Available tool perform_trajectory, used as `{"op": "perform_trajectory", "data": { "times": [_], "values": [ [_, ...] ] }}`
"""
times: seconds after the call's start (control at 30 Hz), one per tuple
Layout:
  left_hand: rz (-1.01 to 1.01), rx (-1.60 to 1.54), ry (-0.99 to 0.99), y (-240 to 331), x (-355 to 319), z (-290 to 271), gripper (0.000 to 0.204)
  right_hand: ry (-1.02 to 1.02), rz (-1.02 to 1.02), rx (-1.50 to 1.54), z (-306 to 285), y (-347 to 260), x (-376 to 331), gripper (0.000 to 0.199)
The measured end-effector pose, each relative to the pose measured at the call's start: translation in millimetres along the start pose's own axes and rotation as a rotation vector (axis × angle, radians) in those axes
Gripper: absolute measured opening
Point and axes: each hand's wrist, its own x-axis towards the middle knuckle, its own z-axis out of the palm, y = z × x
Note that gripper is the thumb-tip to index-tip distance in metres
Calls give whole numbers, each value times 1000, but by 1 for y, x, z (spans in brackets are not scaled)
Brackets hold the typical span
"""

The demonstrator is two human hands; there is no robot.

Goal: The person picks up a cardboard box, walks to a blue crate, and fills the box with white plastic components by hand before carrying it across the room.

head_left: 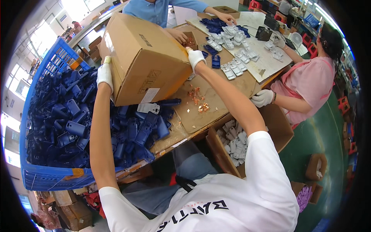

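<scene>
A big brown box (166,69) is over the left part of the table (166,145), next to the blue crate (58,176). Two hands in white gloves have it, one on each side. The left hand (104,77) presses on the left side, with its thumb up along the box. The right hand (196,60) grips the top edge on the right. The fingers look spread around the box, but most of them are behind it, so nobody can tell how far open they are.

The box is tipped, not flat. One corner points down at the blue shells (145,129) by the table's near left corner. Its long way seems to run from the near side back to the far left, but the bendy view makes that hard to be sure of. The near side has dark marks and a white label.

The bottom and the back of the box are out of sight, so it is hard to say if it touches the shells. The big box covers part of a small box (191,38) behind it. The copper bits (203,107) near the table's near edge are too tiny to make out. The right arm hides some of the carton (280,120) below that edge.
</scene>
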Motion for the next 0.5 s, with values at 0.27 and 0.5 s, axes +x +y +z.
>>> {"op": "perform_trajectory", "data": {
  "times": [0.27,0.5],
  "values": [
    [106,173,78,11,-5,8,65,-83,65,266,-4,17,-1,58],
    [237,381,154,41,-15,27,71,-245,123,643,-7,45,25,34]
  ]
}}
